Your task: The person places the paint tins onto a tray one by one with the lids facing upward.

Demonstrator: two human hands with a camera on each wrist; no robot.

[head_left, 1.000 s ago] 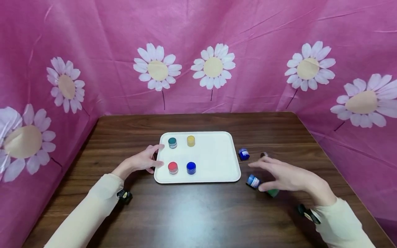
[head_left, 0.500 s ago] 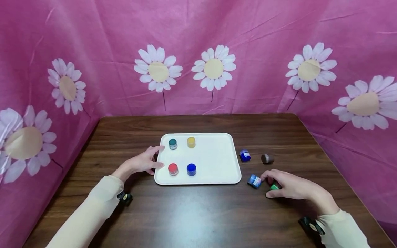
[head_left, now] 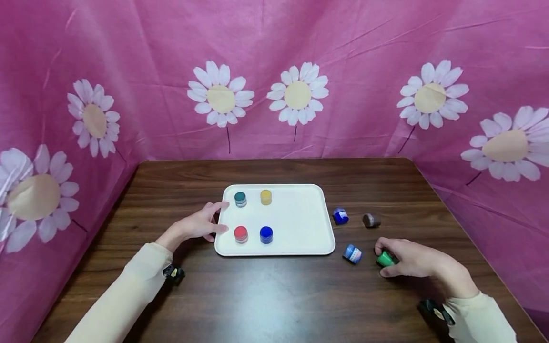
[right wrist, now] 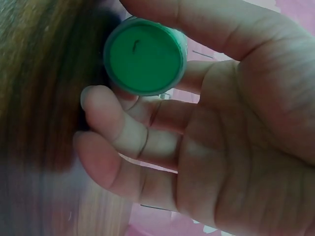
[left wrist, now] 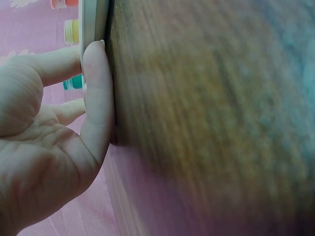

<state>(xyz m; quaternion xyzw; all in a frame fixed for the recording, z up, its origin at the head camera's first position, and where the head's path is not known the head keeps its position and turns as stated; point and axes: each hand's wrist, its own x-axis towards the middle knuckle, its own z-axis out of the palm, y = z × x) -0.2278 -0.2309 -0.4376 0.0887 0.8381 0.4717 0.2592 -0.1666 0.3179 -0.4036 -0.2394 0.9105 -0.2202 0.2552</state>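
A white tray [head_left: 296, 219] lies on the table with four-cornered rounded rim and small paint jars on it. My left hand [head_left: 195, 224] holds its left edge; thumb and a finger reach over the rim, while another finger lies along the outer side in the left wrist view. To the right of the tray, my right hand [head_left: 416, 259] grips a green paint jar [head_left: 386, 258] between thumb and fingers, low at the table. The jar's round green end [right wrist: 145, 59] faces the right wrist camera. Part of the jar is hidden by the hand.
On the tray stand a teal jar [head_left: 240, 199], a yellow jar [head_left: 266, 197], a red jar [head_left: 241, 234] and a blue jar [head_left: 266, 234]. Right of it lie a dark blue jar [head_left: 340, 216], a light blue jar [head_left: 352, 254] and a brown jar [head_left: 371, 220].
My right hand has come down from above the loose jars, drawn back to the right and taken hold of the green jar. The left hand has stayed at the tray's edge.
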